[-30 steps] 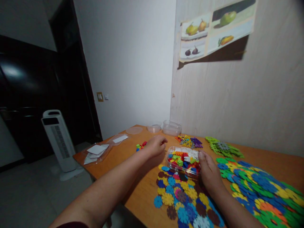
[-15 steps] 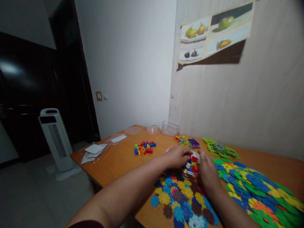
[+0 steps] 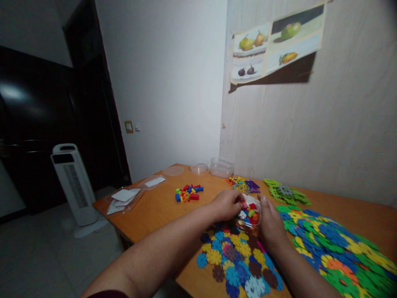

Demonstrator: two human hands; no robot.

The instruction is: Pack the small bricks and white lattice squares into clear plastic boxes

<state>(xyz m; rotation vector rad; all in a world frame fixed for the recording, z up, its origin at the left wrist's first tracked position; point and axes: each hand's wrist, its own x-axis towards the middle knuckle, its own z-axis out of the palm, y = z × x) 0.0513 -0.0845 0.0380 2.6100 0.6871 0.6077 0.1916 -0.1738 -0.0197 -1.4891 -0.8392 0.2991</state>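
A clear plastic box (image 3: 250, 215) full of small coloured bricks sits on the wooden table (image 3: 161, 211), on top of a spread of coloured snowflake discs (image 3: 235, 258). My left hand (image 3: 226, 205) reaches into the box from the left, fingers curled over the bricks. What those fingers hold is hidden. My right hand (image 3: 271, 223) lies against the box's right side with the thumb at its rim, steadying it. A small heap of loose bricks (image 3: 188, 193) lies on the table to the left.
More snowflake discs cover the right of the table (image 3: 335, 244), with green ones (image 3: 285, 192) and a mixed pile (image 3: 245, 184) at the back. Clear tubs (image 3: 221, 167) and lids (image 3: 174, 170) stand by the wall. Plastic bags (image 3: 124, 198) lie near the left edge. A white tower fan (image 3: 72, 182) stands on the floor.
My left hand moved right from the loose brick heap to the box and now dips into it. The right hand stayed at the box's side.
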